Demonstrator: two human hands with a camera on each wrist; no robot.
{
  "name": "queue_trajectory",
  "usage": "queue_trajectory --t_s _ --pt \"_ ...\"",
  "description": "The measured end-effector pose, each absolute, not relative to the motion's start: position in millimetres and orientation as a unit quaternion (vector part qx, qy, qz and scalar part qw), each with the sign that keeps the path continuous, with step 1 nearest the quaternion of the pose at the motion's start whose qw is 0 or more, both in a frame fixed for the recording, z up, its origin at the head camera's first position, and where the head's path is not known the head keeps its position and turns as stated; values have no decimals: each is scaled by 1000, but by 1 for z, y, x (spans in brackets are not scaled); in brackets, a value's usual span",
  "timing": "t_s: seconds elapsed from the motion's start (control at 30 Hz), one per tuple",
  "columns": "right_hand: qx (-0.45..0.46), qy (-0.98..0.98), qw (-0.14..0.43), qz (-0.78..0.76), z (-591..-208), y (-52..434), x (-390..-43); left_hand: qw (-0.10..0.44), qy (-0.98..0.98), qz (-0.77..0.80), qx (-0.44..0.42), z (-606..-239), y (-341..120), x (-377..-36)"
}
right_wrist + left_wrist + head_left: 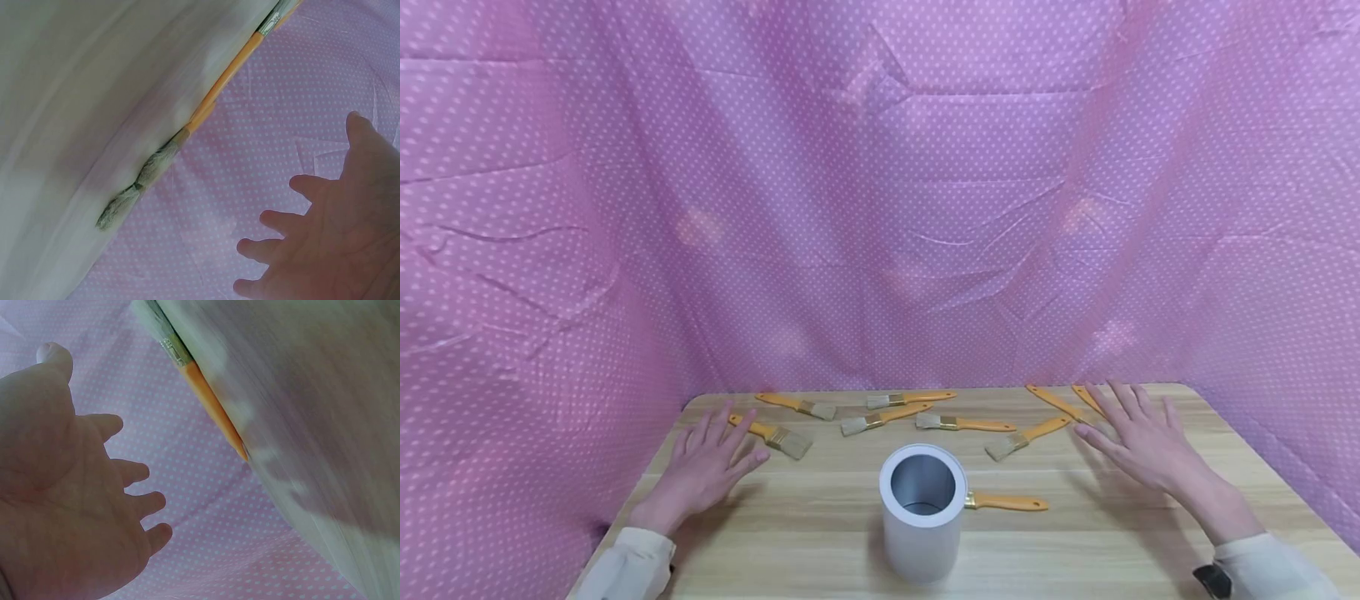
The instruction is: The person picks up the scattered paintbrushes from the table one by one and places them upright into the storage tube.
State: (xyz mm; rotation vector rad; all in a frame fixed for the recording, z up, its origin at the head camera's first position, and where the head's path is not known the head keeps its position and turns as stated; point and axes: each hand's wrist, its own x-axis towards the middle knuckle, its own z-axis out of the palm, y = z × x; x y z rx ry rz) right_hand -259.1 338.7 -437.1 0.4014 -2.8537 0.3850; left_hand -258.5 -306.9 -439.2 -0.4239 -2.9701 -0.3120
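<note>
My left hand (706, 467) hovers palm down over the left of the table, its fingers spread and holding nothing. Nearest to it lies a paintbrush (756, 427), its orange handle partly behind the fingers; the left wrist view shows a brush handle (212, 409) beyond the palm. On the right, my right hand (1150, 442) is likewise spread above the table. Two paintbrushes lie by its fingers, one handle (1051, 400) slanting toward the hand, their bristles (153, 165) visible in the right wrist view. Between the hands, nearer the front, stands a white can (922, 542), upright with an open top.
Several more orange-handled paintbrushes lie scattered along the back, among them one brush (966, 423) behind the can. Another handle (1011, 502) sticks out right of the can. A pink dotted cloth (880, 208) encloses the wooden table (805, 533) at the back and sides.
</note>
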Motion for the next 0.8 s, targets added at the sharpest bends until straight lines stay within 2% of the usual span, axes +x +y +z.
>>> queue_trajectory --t_s 0.2,0.47,0.63,0.8 --pt "150 -970 130 143 -435 331 -255 60 -981 -113 -143 -438 -307 -258" --pt "211 -940 147 226 -426 299 -242 65 -980 -117 -148 -442 -306 -260" --pt "248 -905 117 326 -421 272 -236 62 -978 -122 -154 -443 -306 -264" --pt "282 -864 54 414 -416 241 -228 60 -979 -116 -155 -447 -310 -270"
